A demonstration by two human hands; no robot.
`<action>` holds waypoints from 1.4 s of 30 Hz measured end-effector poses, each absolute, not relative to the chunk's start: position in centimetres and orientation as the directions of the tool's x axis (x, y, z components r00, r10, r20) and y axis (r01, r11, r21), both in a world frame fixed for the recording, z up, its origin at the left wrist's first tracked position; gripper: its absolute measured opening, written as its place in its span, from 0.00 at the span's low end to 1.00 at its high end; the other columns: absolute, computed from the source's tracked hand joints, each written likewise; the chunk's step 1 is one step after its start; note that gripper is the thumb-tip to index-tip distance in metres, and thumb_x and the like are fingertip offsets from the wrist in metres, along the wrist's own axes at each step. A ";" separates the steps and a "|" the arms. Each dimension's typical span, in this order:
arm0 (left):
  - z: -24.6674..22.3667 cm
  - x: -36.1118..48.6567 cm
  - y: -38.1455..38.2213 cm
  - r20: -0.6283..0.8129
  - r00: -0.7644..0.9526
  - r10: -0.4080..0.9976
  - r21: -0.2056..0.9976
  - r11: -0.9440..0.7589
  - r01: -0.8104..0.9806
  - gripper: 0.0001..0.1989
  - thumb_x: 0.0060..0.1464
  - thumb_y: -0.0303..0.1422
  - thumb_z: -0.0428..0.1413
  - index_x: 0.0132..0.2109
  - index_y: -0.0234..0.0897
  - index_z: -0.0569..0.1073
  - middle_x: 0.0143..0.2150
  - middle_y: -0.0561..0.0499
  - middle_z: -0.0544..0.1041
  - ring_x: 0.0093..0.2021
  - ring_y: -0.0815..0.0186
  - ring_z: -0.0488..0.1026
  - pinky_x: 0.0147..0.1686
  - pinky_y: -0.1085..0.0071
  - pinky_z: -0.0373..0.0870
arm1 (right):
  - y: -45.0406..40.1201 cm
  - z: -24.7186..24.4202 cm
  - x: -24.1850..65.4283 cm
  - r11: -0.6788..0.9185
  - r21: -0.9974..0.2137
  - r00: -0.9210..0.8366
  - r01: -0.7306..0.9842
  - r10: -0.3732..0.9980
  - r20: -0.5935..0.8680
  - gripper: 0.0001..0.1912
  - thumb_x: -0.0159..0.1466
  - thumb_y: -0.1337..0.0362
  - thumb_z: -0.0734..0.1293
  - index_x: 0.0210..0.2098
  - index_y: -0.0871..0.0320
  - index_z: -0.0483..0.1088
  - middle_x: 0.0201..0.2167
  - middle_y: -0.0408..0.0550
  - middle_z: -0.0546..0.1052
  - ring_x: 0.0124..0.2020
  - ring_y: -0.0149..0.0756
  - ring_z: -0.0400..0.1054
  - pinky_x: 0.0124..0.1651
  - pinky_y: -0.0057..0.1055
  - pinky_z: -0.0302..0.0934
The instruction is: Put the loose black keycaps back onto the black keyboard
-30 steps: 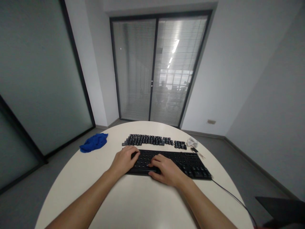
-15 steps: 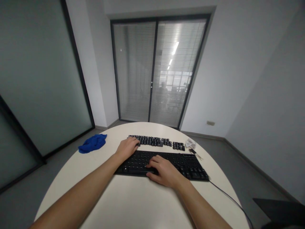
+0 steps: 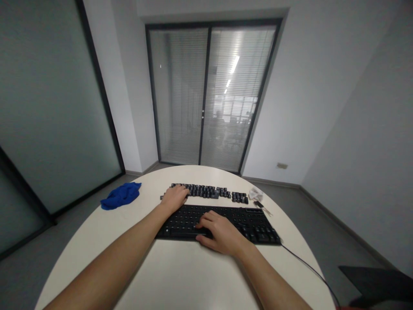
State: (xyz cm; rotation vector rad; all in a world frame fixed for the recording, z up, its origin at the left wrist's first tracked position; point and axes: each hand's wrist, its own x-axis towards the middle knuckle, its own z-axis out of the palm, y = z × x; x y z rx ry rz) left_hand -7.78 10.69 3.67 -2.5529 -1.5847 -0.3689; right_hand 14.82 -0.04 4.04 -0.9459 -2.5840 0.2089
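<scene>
crosswise keycap rows (image 3: 215,195) met by nearer left hand (image 3: 175,198), grip hidden; keyboard (image 3: 185,220) overlain by right hand (image 3: 219,232), thumb and fingers parted.

Far side: a dark-framed, two-pane glazed unit (image 3: 204,92), fitted with horizontal blinds (image 3: 232,140); bright light strips (image 3: 234,64) show in the right pane. Left side: a frosted glass panel (image 3: 54,99) in dark framing. White wall (image 3: 309,86) to the right, shading to grey at the far right, with a small plate (image 3: 282,165) mounted low. Grey floor (image 3: 308,211), edged by a baseboard (image 3: 342,223). Furniture: a pale table (image 3: 180,275) with a curved edge. Dark object (image 3: 374,280) at lower right, partly cut off; identity undetermined. Lighting overall subdued.
</scene>
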 end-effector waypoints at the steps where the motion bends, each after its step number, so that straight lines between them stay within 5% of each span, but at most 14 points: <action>1: 3.6 -7.8 10.7 0.262 0.425 0.866 0.033 -0.449 0.893 0.08 0.57 0.27 0.57 0.43 0.42 0.78 0.46 0.43 0.78 0.52 0.53 0.72 0.48 0.61 0.69 | 0.0 4.0 14.8 0.763 -0.264 -0.701 0.591 0.647 0.299 0.12 0.65 0.58 0.69 0.47 0.55 0.74 0.43 0.49 0.76 0.46 0.41 0.67 0.48 0.35 0.64; 23: 3.9 -6.9 8.4 0.301 0.452 0.839 0.104 -0.501 0.859 0.10 0.61 0.26 0.54 0.46 0.41 0.78 0.47 0.47 0.78 0.52 0.57 0.72 0.50 0.65 0.68 | 0.0 3.9 14.8 0.759 -0.262 -0.694 0.597 0.652 0.306 0.11 0.64 0.59 0.70 0.45 0.56 0.73 0.42 0.49 0.76 0.47 0.41 0.67 0.48 0.34 0.64; 34: 3.5 -7.1 3.1 0.349 0.292 0.890 0.553 -0.447 0.703 0.09 0.61 0.28 0.55 0.46 0.42 0.77 0.47 0.51 0.79 0.48 0.61 0.76 0.51 0.65 0.69 | 0.0 3.8 14.8 0.746 -0.312 -0.678 0.589 0.666 0.311 0.11 0.65 0.61 0.69 0.47 0.55 0.72 0.43 0.49 0.76 0.48 0.41 0.67 0.51 0.35 0.64; 42: 1.7 -8.6 1.2 0.333 0.400 0.854 0.583 -0.520 0.624 0.09 0.59 0.27 0.57 0.46 0.42 0.77 0.47 0.50 0.80 0.50 0.60 0.74 0.53 0.63 0.68 | 0.0 3.6 14.7 0.735 -0.343 -0.666 0.585 0.677 0.314 0.09 0.66 0.61 0.68 0.46 0.54 0.72 0.43 0.49 0.76 0.47 0.40 0.68 0.50 0.36 0.64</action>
